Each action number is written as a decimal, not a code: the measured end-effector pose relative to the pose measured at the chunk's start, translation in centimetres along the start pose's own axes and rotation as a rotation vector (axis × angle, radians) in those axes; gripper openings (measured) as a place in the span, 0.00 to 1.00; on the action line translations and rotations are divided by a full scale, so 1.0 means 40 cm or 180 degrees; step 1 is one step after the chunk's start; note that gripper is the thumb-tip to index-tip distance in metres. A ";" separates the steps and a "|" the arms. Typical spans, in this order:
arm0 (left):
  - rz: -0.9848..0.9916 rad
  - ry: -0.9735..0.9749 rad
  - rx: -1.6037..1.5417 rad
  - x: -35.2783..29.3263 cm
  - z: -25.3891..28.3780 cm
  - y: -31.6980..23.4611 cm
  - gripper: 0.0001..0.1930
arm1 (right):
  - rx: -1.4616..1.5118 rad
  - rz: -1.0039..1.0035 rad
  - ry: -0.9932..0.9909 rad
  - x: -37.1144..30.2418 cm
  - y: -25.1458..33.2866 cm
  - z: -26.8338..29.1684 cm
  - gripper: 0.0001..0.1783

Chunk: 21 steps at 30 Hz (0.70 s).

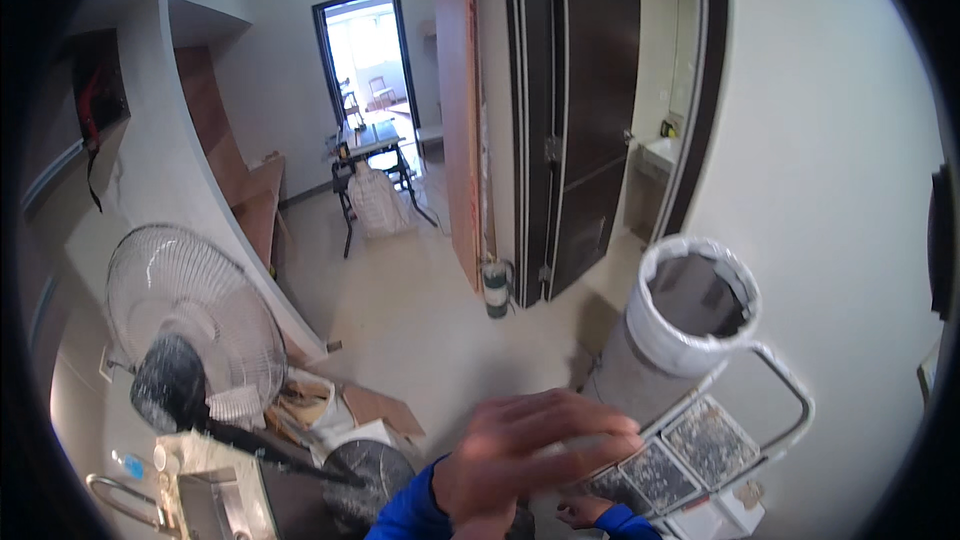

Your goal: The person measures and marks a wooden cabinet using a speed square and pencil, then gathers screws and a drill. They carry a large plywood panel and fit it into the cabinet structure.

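Observation:
My left hand [535, 450], in a blue sleeve, is raised in the lower middle, slightly blurred. Its fingers stretch to the right, together and slightly bent, with nothing seen in them. Lower and further right, my right hand [583, 511] is partly cut off by the lower edge. Its fingers are curled, and whatever they may hold is hidden. Close to both hands stands a metal step stool [790, 430] with paint-speckled treads [705, 440]. Beside it rises a tall whitish cylinder [645, 365], open on top with a wrapped white rim.
A dusty pedestal fan [190, 315] stands at left, above a sink [228, 505] with a curved faucet [125, 505]. Cardboard [383, 410] lies on the floor nearby. A dark door [600, 100] stands ajar beside a green gas cylinder [496, 290]. Further back is a table saw [368, 138].

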<state>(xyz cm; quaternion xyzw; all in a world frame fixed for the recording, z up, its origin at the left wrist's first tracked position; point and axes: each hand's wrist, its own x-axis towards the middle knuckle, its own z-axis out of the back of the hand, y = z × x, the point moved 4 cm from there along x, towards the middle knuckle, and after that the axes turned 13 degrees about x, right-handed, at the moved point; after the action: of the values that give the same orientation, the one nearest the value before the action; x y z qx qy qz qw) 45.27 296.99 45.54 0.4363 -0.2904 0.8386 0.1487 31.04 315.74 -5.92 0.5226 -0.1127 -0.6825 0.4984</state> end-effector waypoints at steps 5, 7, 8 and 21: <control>0.2866 -0.0251 -0.0420 -0.347 -0.050 0.482 0.27 | -0.0235 0.0326 0.0005 0.318 0.119 0.235 0.28; 0.3866 0.0232 0.0282 -0.538 -0.063 0.630 0.26 | -0.0174 0.0383 -0.0115 0.397 0.177 0.349 0.27; 0.3904 0.0253 0.0578 -0.621 -0.067 0.659 0.23 | -0.0056 0.0378 -0.0190 0.422 0.210 0.391 0.27; 0.4801 0.0494 0.0918 -0.796 0.032 0.826 0.25 | -0.0052 0.0608 0.0080 0.741 0.398 0.585 0.22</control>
<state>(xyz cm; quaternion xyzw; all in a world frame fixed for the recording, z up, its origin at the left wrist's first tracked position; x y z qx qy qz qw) 47.77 270.33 8.25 0.0754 -0.3858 0.7708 -0.5013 21.95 275.90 -2.97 0.5139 -0.1502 -0.6262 0.5668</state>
